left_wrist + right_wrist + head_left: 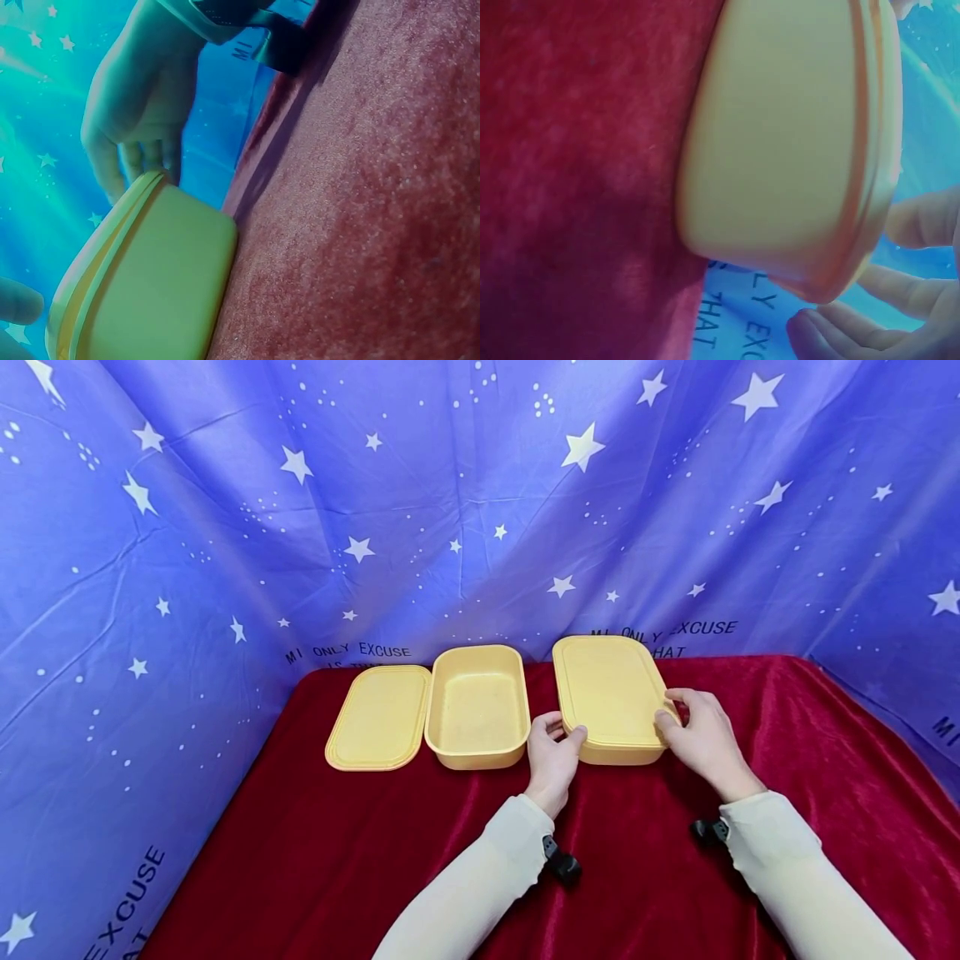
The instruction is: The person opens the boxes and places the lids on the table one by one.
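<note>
Both hands, left hand (pixel 552 758) and right hand (pixel 701 735), clamp the lidded box's (pixel 613 697) near corners, steadying it right of 1 open box (pixel 477 706).

1. Closed box (pixel 611 697): yellow plastic, matt, smooth; lid rim ridged.
2. Open box (pixel 477 706): same yellow plastic, matt; inner floor faintly speckled.
3. Loose lid (pixel 378 717): yellow plastic, matt, smooth, with a moulded border.
4. Tablecloth (pixel 360 852): red velvet-like cloth, soft sheen, fine nap.
5. Backdrop (pixel 225 527): blue printed cloth, thin, creased, slightly glossy.
6. Sleeves (pixel 480 877): cream knit cloth, matt.
</note>
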`<state>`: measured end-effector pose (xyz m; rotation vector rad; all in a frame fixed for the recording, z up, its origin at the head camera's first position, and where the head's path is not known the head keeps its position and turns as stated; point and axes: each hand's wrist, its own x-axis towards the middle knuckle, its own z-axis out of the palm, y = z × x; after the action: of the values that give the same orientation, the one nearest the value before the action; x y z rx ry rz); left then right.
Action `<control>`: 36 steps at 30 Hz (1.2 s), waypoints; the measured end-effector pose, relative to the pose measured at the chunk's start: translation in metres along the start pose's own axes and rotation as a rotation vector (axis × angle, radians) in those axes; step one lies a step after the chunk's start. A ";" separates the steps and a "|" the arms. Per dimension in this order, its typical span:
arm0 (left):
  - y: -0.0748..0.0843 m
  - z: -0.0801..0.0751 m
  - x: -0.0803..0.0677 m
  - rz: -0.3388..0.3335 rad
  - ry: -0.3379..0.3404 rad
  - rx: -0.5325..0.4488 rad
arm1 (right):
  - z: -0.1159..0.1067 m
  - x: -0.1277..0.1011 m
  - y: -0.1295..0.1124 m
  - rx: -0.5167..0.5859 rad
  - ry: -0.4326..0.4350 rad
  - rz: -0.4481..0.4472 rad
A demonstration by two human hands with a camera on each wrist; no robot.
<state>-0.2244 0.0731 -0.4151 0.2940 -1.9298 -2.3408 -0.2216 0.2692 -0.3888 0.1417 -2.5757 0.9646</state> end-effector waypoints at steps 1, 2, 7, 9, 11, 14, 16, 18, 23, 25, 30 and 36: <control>0.000 0.000 0.000 0.002 0.001 -0.005 | 0.000 0.000 -0.002 -0.001 0.013 -0.014; 0.000 0.000 0.000 0.004 0.001 -0.010 | 0.000 -0.001 -0.004 -0.002 0.024 -0.025; 0.000 0.001 -0.001 0.005 -0.001 -0.015 | 0.002 -0.003 -0.015 0.001 0.047 -0.072; 0.001 0.001 -0.001 0.003 -0.001 -0.017 | 0.003 -0.004 -0.018 0.003 0.044 -0.089; 0.000 0.001 -0.001 0.002 0.001 -0.019 | 0.004 -0.006 -0.020 0.003 0.037 -0.106; -0.001 0.001 0.000 0.002 0.003 -0.024 | 0.005 -0.008 -0.023 -0.011 0.019 -0.139; -0.001 0.001 0.000 0.004 0.002 -0.026 | 0.006 -0.009 -0.026 -0.029 0.006 -0.176; -0.001 0.001 0.000 0.002 0.002 -0.027 | 0.008 -0.010 -0.028 -0.058 -0.005 -0.220; 0.001 0.000 0.000 -0.012 0.007 -0.041 | 0.011 -0.012 -0.033 -0.125 -0.022 -0.321; 0.002 0.000 0.000 -0.017 0.007 -0.055 | 0.012 -0.013 -0.035 -0.148 -0.028 -0.350; 0.002 0.000 0.000 -0.028 0.000 -0.082 | 0.015 -0.015 -0.038 -0.198 -0.044 -0.425; 0.002 0.000 0.000 -0.028 0.002 -0.105 | 0.017 -0.015 -0.039 -0.238 -0.033 -0.519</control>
<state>-0.2244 0.0730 -0.4133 0.3170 -1.8056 -2.4480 -0.2043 0.2276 -0.3824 0.7205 -2.4628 0.4641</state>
